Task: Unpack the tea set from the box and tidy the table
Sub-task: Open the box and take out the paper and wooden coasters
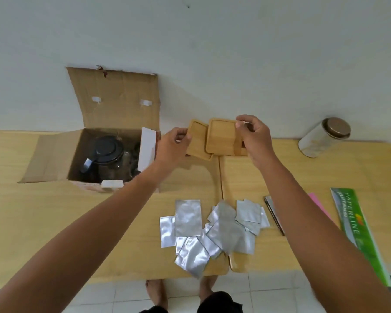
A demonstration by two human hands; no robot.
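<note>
- Two square wooden coasters with raised rims are up in the person's hands, held above the far side of the desk (54, 211), the right one overlapping the left.
- The left hand (171, 144) has its fingers (182, 136) curled and pinching the left edge of the left wooden coaster (196, 137).
- The right hand (255, 141) has its fingers (244, 123) bent and pinching the right edge of the right wooden coaster (221, 136); more wood shows under that hand, but I cannot tell whether it is another coaster.
- Both coasters are pale, smooth and tilted toward the person.
- One open brown cardboard box (113, 105) stands on the left of the light wooden desk, flaps spread, back flap up against the white wall.
- Inside it sits one glass teapot with a black lid and black handle (105, 154); other glassware beside it is too dim to count.
- A heap of flat silver foil sachets (212, 229), roughly a dozen, lies overlapping at the near edge of the desk.
- One clear glass jar with a brown lid (323, 137) lies tilted at the far right.
- One green printed paper wrapper (357, 231) lies at the right edge, with a pink sheet (314, 198) just beside it.
</note>
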